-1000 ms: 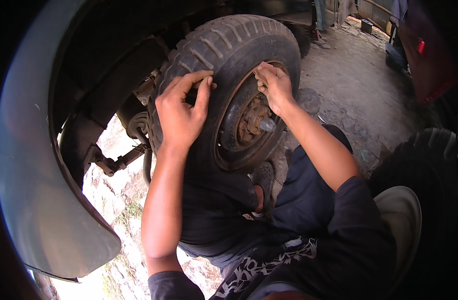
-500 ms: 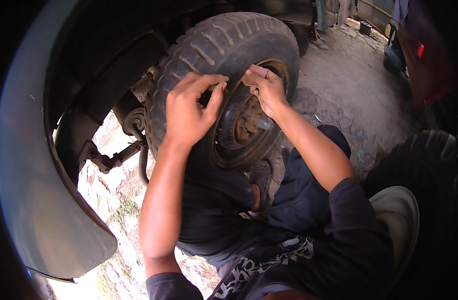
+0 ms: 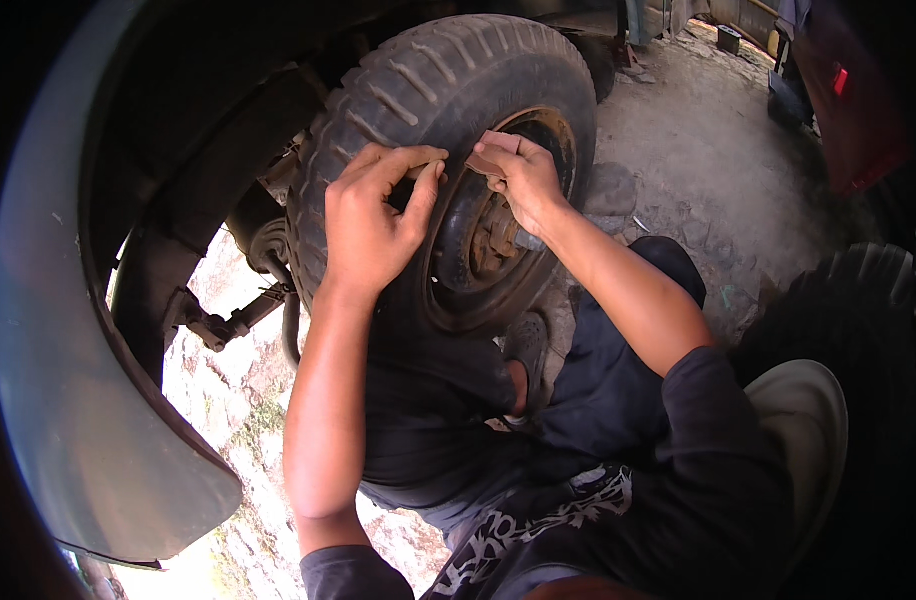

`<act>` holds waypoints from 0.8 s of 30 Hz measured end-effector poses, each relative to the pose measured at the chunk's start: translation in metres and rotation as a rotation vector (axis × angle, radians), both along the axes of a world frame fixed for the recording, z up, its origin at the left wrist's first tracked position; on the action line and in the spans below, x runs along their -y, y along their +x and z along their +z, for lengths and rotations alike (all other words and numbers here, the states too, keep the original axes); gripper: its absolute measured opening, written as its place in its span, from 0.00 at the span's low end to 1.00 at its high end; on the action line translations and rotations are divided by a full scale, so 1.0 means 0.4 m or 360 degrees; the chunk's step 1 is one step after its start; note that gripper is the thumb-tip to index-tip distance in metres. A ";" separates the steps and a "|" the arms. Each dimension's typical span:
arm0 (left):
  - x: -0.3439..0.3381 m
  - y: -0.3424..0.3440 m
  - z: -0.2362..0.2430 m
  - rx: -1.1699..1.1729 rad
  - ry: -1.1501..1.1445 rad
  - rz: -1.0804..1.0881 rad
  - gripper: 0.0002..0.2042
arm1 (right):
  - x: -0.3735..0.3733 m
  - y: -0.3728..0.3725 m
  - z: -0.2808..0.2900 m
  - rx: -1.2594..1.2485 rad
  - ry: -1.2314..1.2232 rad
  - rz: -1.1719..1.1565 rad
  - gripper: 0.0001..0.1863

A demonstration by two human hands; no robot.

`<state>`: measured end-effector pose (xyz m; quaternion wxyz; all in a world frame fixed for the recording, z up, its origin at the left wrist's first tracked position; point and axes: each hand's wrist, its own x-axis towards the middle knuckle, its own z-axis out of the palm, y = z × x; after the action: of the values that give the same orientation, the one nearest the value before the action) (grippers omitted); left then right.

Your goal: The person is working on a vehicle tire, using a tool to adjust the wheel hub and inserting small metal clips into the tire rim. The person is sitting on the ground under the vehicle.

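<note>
Rubber fills the middle of your view: the tyre point(image 3: 448, 90) stands upright under the grey fender point(image 3: 68, 400), its rusty hub point(image 3: 493, 235) facing you. Your left hand point(image 3: 373, 225) lies on the sidewall, fingers curled narrow. Your right hand point(image 3: 523, 180) pinches a small brown pad point(image 3: 486, 163) against the rim point(image 3: 553, 135).

This was an outdoor vehicle repair yard. A worn black rubber tyre on a rusty steel rim point(image 3: 448, 110) stood mounted under a curved grey metal wheel arch point(image 3: 68, 400) at nine o'clock, with bare suspension and brake parts point(image 3: 228, 320) showing behind it. The ground was rough stone and packed dirt point(image 3: 698, 170) from twelve to two o'clock. A second dark treaded tyre point(image 3: 858, 290) lay at three o'clock, beside a red vehicle body point(image 3: 858, 110).
</note>
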<state>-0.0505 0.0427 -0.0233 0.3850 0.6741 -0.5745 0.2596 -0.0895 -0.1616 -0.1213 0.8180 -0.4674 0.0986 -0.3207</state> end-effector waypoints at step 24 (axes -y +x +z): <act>-0.006 -0.017 0.006 -0.0174 0.0293 -0.0038 0.08 | 0.104 -0.047 0.021 -0.0064 -0.2065 -0.1382 0.12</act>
<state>-0.0573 0.0450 -0.0211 0.3551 0.7130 -0.5819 0.1640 -0.1083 -0.2032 -0.1130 0.1805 -0.7776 0.0803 -0.5970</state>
